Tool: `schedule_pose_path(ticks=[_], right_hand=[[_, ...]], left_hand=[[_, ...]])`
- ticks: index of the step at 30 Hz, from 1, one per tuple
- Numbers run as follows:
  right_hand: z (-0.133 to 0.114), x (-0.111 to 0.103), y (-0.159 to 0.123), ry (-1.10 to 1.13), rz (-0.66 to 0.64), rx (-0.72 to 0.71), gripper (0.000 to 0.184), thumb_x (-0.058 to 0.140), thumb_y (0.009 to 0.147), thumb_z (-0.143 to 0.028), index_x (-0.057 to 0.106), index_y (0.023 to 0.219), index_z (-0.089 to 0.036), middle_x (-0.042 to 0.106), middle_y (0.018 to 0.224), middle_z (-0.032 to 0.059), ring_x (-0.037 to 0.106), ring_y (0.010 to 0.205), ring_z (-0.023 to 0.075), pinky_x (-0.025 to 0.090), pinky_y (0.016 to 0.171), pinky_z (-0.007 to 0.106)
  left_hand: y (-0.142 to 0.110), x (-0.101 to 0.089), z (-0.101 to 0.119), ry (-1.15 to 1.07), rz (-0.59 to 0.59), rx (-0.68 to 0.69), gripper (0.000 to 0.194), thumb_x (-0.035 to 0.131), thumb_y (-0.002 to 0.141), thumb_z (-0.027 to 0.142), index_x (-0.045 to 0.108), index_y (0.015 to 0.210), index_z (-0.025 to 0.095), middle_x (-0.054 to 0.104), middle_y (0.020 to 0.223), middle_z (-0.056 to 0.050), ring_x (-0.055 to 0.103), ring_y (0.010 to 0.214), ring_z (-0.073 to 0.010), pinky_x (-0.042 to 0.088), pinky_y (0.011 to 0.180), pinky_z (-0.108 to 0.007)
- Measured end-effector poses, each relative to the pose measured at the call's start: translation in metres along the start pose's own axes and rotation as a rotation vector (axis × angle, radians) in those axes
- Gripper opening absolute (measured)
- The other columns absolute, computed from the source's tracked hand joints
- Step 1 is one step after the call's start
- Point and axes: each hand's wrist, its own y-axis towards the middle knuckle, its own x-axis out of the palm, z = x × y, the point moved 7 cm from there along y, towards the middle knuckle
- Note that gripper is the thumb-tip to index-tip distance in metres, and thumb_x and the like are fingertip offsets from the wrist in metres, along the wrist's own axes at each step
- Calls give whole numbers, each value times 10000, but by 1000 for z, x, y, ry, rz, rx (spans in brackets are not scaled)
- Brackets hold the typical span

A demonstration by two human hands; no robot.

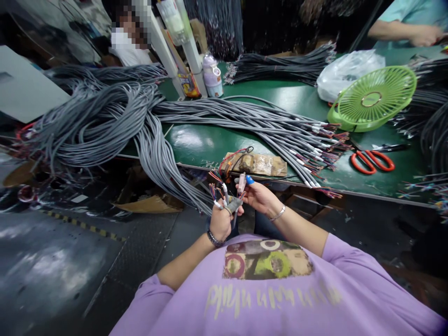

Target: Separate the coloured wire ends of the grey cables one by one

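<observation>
Clamped in the left hand (220, 224) is a small group of gray cable ends (225, 190), closed on by the curled fingers. White sleeves and fanned-out colored wires (213, 188) are left projecting above the grip, toward the table edge, while the gray cables behind them are trailed away to the left. By the right hand (261, 198), raised just beside the left one, the right side of this group is approached with bent fingers; whether a wire is pinched between them cannot be told, as the fingertips are partly hidden. One right finger is capped with a blue cover (249, 179), and another is wrapped in pale pinkish material. A gray wrap is also seen at the left hand's fingers.

Just beyond the grip, a taped board (275, 164) is set at the edge of the green table (191, 136), with red and black leads bunched at its left end. Across the table a long gray cable bundle (224, 112) is spread, its wire ends pointed right, near red-handled scissors (372, 161). Behind the scissors are placed a green fan (374, 99) and a white plastic bag (350, 72). A lilac bottle (213, 77) is stood upright farther back, near a dark cable bundle (280, 67).
</observation>
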Motion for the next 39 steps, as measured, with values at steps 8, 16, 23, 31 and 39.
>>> schedule_pose_path(ticks=[8,16,23,31,39], right_hand=[[7,-1,-29,-372,-42,-4,370,691,703,-503,592,771,-154,583,611,-3,509,527,91,433,513,219],[-7,11,-46,-727,-114,-203,325,735,659,-423,584,703,-139,582,576,-17,479,522,85,364,522,223],[-5,7,-43,-689,-43,-219,319,724,656,-426,604,719,-138,564,568,-23,445,513,78,359,507,221],[0,0,-43,-587,55,-244,248,736,632,-346,580,639,-153,531,557,-40,429,489,66,361,483,208],[-1,-15,-16,-262,57,6,422,564,780,-563,612,773,-144,600,697,19,510,537,83,459,520,223]], left_hand=[[-7,-10,-13,36,-17,26,221,685,716,342,618,643,144,641,579,-21,561,522,-102,350,452,-194],[-9,4,-17,71,-261,-136,215,717,685,334,641,702,134,661,573,-37,593,517,-128,402,475,-213],[-7,-2,-18,26,-171,-114,235,730,667,346,644,718,134,676,604,-49,617,541,-143,413,466,-214],[-6,-12,-19,-61,23,-115,262,755,622,347,623,702,135,662,565,-45,617,521,-137,287,386,-169],[0,-4,-3,-65,-36,-69,241,715,665,352,620,640,132,650,562,-42,598,505,-115,262,383,-171]])
